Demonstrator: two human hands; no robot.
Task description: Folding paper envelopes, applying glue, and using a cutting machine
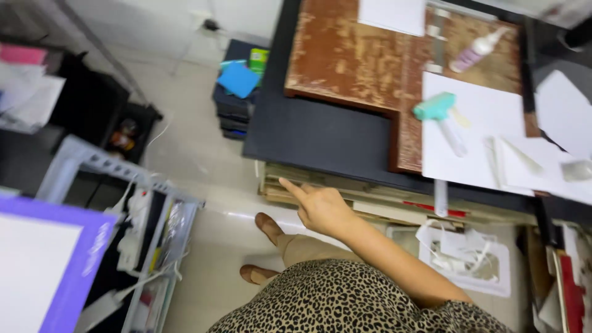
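The leopard-print clothing (345, 296) fills the foreground, and beyond it the right hand (320, 206), empty with forefinger extended, reaches toward the stacked boards (320, 185) under the counter's (320, 132) near edge, as if to pick one out.

1 hand (322, 209), 2 shoes (269, 227), 1 spray bottle (478, 49), 1 teal roller (439, 111).

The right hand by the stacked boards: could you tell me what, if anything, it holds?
Nothing: the right hand is empty, forefinger pointing at the stack of boards under the black tabletop.
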